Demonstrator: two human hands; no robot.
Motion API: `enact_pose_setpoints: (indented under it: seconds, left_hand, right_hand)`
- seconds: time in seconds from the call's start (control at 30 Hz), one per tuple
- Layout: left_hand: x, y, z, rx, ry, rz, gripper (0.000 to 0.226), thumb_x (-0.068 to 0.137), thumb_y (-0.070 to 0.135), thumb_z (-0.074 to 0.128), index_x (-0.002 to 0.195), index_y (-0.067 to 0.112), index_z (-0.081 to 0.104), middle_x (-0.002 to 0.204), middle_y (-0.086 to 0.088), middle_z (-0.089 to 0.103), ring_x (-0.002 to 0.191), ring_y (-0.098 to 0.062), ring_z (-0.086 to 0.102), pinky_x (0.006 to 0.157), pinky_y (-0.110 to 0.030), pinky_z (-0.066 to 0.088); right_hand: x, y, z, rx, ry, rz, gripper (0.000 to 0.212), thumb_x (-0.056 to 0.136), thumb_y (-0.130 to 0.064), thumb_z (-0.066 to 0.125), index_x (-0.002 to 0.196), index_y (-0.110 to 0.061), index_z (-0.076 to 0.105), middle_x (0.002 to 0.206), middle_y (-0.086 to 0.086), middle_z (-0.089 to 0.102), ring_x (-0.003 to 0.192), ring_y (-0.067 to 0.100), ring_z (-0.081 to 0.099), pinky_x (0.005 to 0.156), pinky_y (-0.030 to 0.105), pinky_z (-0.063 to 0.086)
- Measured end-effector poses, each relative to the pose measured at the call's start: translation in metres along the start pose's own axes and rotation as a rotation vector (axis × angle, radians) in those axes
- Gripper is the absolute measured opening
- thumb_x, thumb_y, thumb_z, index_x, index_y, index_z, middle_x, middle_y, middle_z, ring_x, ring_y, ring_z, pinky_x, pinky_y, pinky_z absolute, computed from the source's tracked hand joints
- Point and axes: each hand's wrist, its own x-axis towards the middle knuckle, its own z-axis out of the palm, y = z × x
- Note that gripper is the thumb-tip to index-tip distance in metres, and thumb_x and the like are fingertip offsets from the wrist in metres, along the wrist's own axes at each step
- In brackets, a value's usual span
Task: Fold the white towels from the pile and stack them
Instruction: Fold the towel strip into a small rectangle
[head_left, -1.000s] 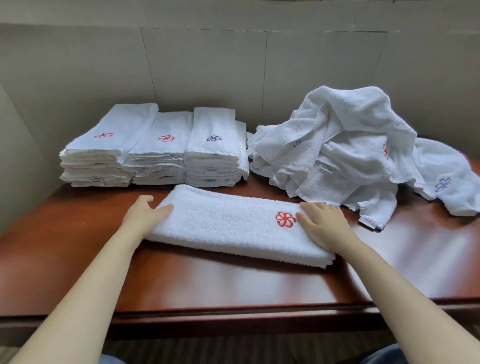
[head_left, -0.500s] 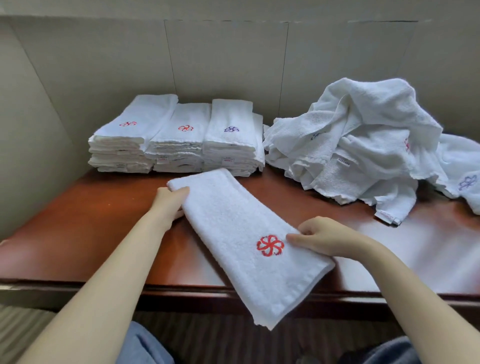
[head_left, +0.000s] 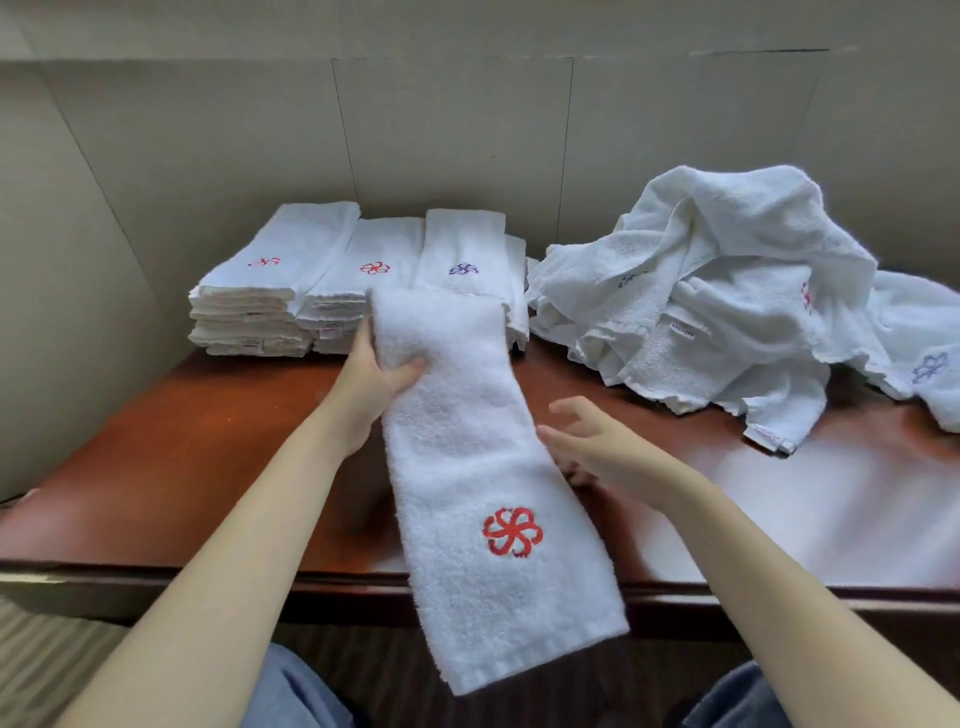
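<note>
Folded towel (head_left: 483, 467) runs near-far, its near end overhanging the surface (head_left: 208, 441). Left hand (head_left: 374, 395): fingers pinch far end. Right hand (head_left: 597, 447): fingers spread, empty, beside it. Advice: support the middle, land squarely on stacks (head_left: 322, 280).

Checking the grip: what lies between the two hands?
The folded red-emblem towel, held by the left hand; right hand open beside it. Head view.

Towel pile (head_left: 727, 291) partly beyond right edge
</note>
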Motion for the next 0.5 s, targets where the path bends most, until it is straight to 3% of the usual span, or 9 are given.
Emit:
enact_pose_setpoints:
  seconds: [0.1,0.2,0.27,0.4,0.5]
  left_hand:
    - [-0.008,0.028,0.007,-0.003,-0.076,0.108,0.083,0.086,0.003,0.064,0.150,0.031,0.019,0.134,0.000,0.056,0.116,-0.014,0.060,0.085,-0.030,0.055]
    - [-0.007,0.056,0.011,0.099,-0.122,0.156,0.092,0.089,0.002,0.062,0.149,0.047,0.008,0.133,0.015,0.053,0.117,-0.002,0.056,0.090,-0.025,0.053]
    - [-0.005,0.078,0.009,0.168,-0.119,0.177,0.094,0.090,0.003,0.060,0.147,0.049,0.001,0.130,0.020,0.052,0.114,0.005,0.056,0.087,-0.018,0.052]
    - [0.005,0.123,-0.010,0.231,0.049,0.236,0.097,0.088,0.011,0.066,0.151,0.038,-0.003,0.118,0.008,0.064,0.108,-0.006,0.063,0.092,-0.032,0.052]
    - [0.018,0.154,-0.027,0.213,0.162,0.275,0.068,0.085,0.006,0.070,0.143,0.017,0.038,0.110,0.002,0.068,0.105,-0.018,0.065,0.090,-0.039,0.053]
  right_hand:
    - [0.014,-0.023,0.003,0.423,-0.099,-0.026,0.072,0.085,-0.048,0.061,0.143,-0.018,0.032,0.125,0.001,0.059,0.107,0.017,0.062,0.087,0.032,0.052]
    - [0.031,-0.060,-0.007,0.703,-0.287,-0.136,0.058,0.088,-0.046,0.056,0.137,-0.016,0.048,0.129,0.006,0.061,0.117,0.024,0.059,0.102,0.044,0.045]
    - [0.037,-0.088,-0.019,0.761,-0.264,-0.181,0.046,0.092,-0.037,0.057,0.129,-0.009,0.056,0.123,0.013,0.064,0.110,0.028,0.063,0.095,0.043,0.049]
    - [0.047,-0.138,-0.036,0.645,-0.045,-0.311,0.027,0.091,-0.020,0.061,0.115,-0.006,0.062,0.103,0.013,0.068,0.085,0.026,0.066,0.070,0.034,0.055]
    - [0.052,-0.179,-0.042,0.523,0.100,-0.431,0.009,0.090,-0.017,0.064,0.099,-0.016,0.066,0.082,0.002,0.071,0.062,0.015,0.068,0.052,0.027,0.055]
